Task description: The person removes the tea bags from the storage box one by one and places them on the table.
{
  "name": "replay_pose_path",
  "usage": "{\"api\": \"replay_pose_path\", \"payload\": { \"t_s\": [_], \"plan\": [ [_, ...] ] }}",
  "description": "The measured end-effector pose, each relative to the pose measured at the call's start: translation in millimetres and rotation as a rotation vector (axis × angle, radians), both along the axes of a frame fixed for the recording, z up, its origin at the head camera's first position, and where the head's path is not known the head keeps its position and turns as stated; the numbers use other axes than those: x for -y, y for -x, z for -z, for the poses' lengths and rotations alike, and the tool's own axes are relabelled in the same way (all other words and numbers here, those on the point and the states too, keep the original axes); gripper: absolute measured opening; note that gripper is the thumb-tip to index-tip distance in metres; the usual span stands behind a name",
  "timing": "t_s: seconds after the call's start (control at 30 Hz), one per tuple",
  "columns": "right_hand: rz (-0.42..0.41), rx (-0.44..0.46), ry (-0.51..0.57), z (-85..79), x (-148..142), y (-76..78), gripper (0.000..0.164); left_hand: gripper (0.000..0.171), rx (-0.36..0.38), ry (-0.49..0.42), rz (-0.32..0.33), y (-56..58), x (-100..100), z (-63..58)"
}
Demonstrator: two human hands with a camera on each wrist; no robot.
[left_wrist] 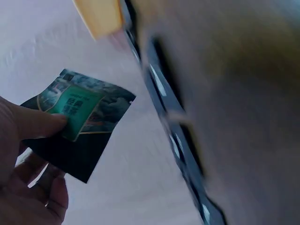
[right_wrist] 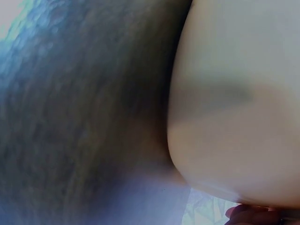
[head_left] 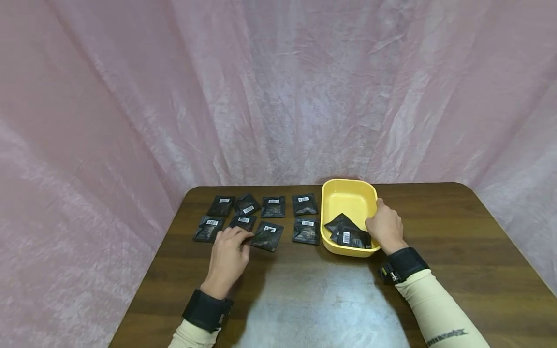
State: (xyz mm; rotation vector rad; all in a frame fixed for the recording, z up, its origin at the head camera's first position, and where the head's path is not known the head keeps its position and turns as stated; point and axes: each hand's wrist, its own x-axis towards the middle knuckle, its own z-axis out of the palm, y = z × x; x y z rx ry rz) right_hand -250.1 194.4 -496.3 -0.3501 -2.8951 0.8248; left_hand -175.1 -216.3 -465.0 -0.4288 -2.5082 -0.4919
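Head view shows a small pile of flat black sachets with white labels (head_left: 353, 239) inside a yellow rectangular plastic tub (head_left: 348, 187), right of centre; seven others sit left of it in two rough rows on the brown wood-grain desk (head_left: 439, 237), so the larger share seems left. One black sachet with a green panel (left_wrist: 91, 115) is pinched between the thumb and fingers of the left hand (head_left: 228, 256), which reaches up from lower left. The right hand (head_left: 386, 228), reaching from lower right, holds the tub's right rim, thumb over the edge.
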Motion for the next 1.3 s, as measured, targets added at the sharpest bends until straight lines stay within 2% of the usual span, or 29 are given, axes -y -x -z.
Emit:
{"api": "replay_pose_path", "payload": {
  "t_s": [0.13, 0.2, 0.37, 0.53, 0.63, 0.83, 1.03, 1.1, 1.2, 1.3],
  "plan": [
    [-0.005, 0.002, -0.001, 1.3, -0.5, -0.7, 0.068, 0.022, 0.025, 0.041, -0.085, -9.7, 32.0, 6.1],
    [-0.002, 0.010, -0.005, 0.7, -3.2, -1.8, 0.069, 0.023, 0.022, 0.059, -0.106, -14.1, 43.9, 11.8],
    [0.013, 0.016, -0.005, -0.7, -9.2, -4.3, 0.070, 0.024, 0.020, 0.082, -0.150, -25.4, 61.5, 23.6],
    [0.014, -0.001, -0.007, 1.0, -9.8, -5.6, 0.068, 0.023, 0.048, 0.090, -0.196, -30.2, 76.1, 20.9],
    [0.012, -0.001, -0.006, 0.9, -9.7, -5.8, 0.067, 0.022, 0.121, 0.091, -0.233, -32.8, 85.0, 15.8],
    [0.008, 0.019, 0.002, -3.0, -7.4, -5.4, 0.071, 0.022, 0.317, 0.095, -0.270, -32.2, 101.7, 10.6],
    [0.007, 0.047, 0.009, -2.7, -6.7, -6.2, 0.074, 0.024, 0.615, 0.121, -0.284, -22.2, 111.0, 9.0],
    [0.009, 0.053, 0.011, -2.4, -6.7, -6.4, 0.075, 0.025, 0.688, 0.136, -0.280, -19.9, 112.2, 8.3],
    [0.013, 0.048, 0.008, -2.9, -6.6, -6.1, 0.075, 0.031, 0.722, 0.184, -0.270, -18.0, 112.6, 7.4],
    [0.017, 0.035, 0.006, -4.3, -7.3, -5.8, 0.074, 0.046, 0.721, 0.256, -0.250, -17.6, 112.1, 6.3]
  ]
}}
